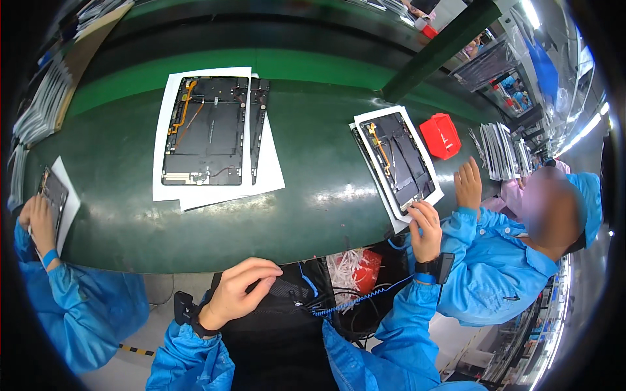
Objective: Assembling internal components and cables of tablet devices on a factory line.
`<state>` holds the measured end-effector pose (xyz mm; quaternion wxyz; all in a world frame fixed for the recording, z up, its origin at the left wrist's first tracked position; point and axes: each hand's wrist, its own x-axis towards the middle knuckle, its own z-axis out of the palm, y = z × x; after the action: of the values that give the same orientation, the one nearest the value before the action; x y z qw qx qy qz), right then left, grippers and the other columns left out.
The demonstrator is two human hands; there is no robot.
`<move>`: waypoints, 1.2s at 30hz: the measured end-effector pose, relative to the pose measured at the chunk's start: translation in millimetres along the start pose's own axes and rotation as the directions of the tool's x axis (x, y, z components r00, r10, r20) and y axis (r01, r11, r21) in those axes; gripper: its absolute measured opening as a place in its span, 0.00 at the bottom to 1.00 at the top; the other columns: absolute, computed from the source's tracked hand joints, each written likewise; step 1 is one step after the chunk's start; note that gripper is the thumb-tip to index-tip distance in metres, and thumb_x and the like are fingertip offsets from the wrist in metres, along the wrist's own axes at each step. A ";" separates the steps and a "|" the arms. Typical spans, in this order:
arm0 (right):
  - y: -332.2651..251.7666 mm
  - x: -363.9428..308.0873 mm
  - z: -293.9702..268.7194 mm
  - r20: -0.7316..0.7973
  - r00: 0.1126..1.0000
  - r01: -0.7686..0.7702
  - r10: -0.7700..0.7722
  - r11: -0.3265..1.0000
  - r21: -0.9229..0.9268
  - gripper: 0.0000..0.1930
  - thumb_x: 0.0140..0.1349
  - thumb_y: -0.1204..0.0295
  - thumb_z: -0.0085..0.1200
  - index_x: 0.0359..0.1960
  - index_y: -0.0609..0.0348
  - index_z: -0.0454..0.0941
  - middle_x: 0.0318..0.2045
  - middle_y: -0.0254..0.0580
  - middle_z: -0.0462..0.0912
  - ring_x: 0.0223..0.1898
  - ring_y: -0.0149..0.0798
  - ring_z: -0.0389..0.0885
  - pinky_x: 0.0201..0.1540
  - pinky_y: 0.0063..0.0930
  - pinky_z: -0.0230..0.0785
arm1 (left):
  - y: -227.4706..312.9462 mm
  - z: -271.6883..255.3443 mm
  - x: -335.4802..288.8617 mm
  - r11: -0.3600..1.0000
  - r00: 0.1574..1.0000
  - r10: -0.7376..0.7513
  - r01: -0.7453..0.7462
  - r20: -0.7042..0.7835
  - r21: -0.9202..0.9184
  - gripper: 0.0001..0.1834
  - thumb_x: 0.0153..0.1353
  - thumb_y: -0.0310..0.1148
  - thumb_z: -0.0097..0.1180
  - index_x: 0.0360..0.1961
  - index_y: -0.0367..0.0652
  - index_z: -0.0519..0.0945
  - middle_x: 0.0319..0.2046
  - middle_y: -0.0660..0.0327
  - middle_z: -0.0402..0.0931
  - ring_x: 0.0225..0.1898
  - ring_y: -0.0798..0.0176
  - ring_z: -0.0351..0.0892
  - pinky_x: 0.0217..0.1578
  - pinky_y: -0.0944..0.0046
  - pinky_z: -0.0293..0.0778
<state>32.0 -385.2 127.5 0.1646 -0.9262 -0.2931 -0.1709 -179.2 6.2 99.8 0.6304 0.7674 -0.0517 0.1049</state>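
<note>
My right hand [425,229] is at the near end of a tablet housing [399,156] at the right. Its fingers are bent over the near corner and the thumb is by the edge. The housing is black with an orange flex cable and lies on a white sheet, with another housing partly showing beneath. My left hand [242,290] hangs in front of the table's near edge, fingers stretched out and thumb a little apart, holding nothing. Nearest to it on the table is a larger-looking open tablet housing [207,133] on white sheets, overlapping a second housing [259,130].
A red bin [441,137] stands beyond the right stack, near several upright white-edged panels [501,151]. A green post [437,52] rises behind. At right a co-worker's hand [467,184] is raised; at left another person's hands [40,218] hold a housing. A blue coiled cord [365,300] hangs below.
</note>
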 end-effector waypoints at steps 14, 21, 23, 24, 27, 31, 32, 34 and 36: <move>-20.3 12.8 30.6 -0.396 0.916 0.017 0.060 0.982 0.189 0.05 0.70 0.85 0.50 0.43 0.65 0.77 0.45 0.55 0.84 0.46 0.52 0.84 0.52 0.37 0.77 | 18.0 41.7 33.8 0.984 0.958 0.085 -0.038 0.274 -0.173 0.12 0.70 0.27 0.62 0.53 0.38 0.85 0.50 0.54 0.83 0.47 0.52 0.86 0.50 0.58 0.81; -45.5 42.9 30.0 -0.514 0.772 0.064 0.375 0.758 0.649 0.06 0.71 0.85 0.51 0.46 0.66 0.74 0.49 0.51 0.79 0.52 0.44 0.80 0.53 0.36 0.76 | 16.9 56.0 43.8 0.968 0.936 0.117 -0.033 0.332 -0.248 0.13 0.71 0.26 0.60 0.54 0.38 0.85 0.50 0.53 0.84 0.48 0.53 0.85 0.51 0.58 0.80; -53.0 46.3 23.7 -0.565 0.797 0.091 0.213 0.882 0.462 0.06 0.68 0.85 0.53 0.44 0.66 0.75 0.46 0.52 0.80 0.49 0.45 0.81 0.51 0.39 0.78 | 16.2 52.7 44.3 0.967 0.935 0.065 0.027 0.349 -0.254 0.14 0.72 0.27 0.59 0.56 0.37 0.83 0.51 0.53 0.83 0.50 0.54 0.85 0.51 0.58 0.80; -61.9 42.9 19.0 -0.556 0.823 0.111 0.117 0.927 0.358 0.06 0.66 0.85 0.55 0.42 0.66 0.76 0.44 0.52 0.81 0.47 0.46 0.82 0.51 0.40 0.78 | 15.7 51.0 43.9 0.961 0.929 0.015 0.089 0.370 -0.263 0.15 0.74 0.27 0.58 0.58 0.35 0.82 0.53 0.53 0.83 0.51 0.55 0.85 0.51 0.58 0.80; -108.3 28.2 19.2 -0.473 0.880 0.166 -0.036 0.957 0.237 0.08 0.58 0.83 0.62 0.38 0.62 0.79 0.38 0.50 0.83 0.41 0.50 0.85 0.49 0.41 0.80 | 8.4 56.2 41.2 0.798 0.939 -0.142 0.296 0.314 -0.525 0.20 0.77 0.28 0.53 0.66 0.34 0.75 0.59 0.51 0.80 0.57 0.54 0.83 0.55 0.57 0.79; -159.2 -25.3 38.2 -0.232 0.935 0.332 -0.270 0.895 0.298 0.24 0.41 0.89 0.56 0.43 0.56 0.85 0.44 0.45 0.84 0.43 0.48 0.87 0.48 0.42 0.84 | 2.5 50.6 53.0 0.415 0.938 -0.241 0.332 0.250 -0.847 0.34 0.82 0.41 0.46 0.80 0.38 0.52 0.71 0.49 0.67 0.68 0.55 0.74 0.65 0.55 0.73; -179.0 -35.5 42.5 -0.214 0.940 0.326 -0.264 0.878 0.350 0.23 0.43 0.89 0.55 0.42 0.56 0.85 0.45 0.45 0.84 0.42 0.48 0.87 0.45 0.39 0.85 | -1.3 52.0 53.4 0.549 0.956 -0.263 0.257 0.128 -0.796 0.32 0.82 0.39 0.47 0.79 0.38 0.54 0.68 0.53 0.69 0.66 0.60 0.74 0.63 0.57 0.73; -207.2 -46.8 41.4 -0.095 0.966 0.257 -0.240 0.859 0.443 0.20 0.47 0.84 0.64 0.45 0.56 0.87 0.46 0.42 0.85 0.42 0.44 0.88 0.40 0.33 0.84 | 0.5 42.4 50.3 0.699 0.930 -0.366 0.298 0.033 -0.650 0.27 0.80 0.32 0.50 0.74 0.36 0.61 0.64 0.59 0.71 0.62 0.68 0.72 0.62 0.63 0.72; -222.9 -37.1 18.0 0.120 0.954 0.166 -0.276 0.814 0.556 0.21 0.50 0.76 0.74 0.48 0.57 0.87 0.48 0.40 0.86 0.42 0.37 0.89 0.39 0.29 0.83 | -4.8 29.5 36.7 0.777 0.920 -0.392 0.346 0.026 -0.526 0.27 0.77 0.27 0.52 0.73 0.35 0.63 0.64 0.60 0.71 0.63 0.70 0.69 0.64 0.65 0.68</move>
<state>-126.1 -223.3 141.8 0.3681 -0.8137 -0.4498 -0.0080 -139.6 -19.7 98.0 0.8238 0.5579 0.0999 -0.0062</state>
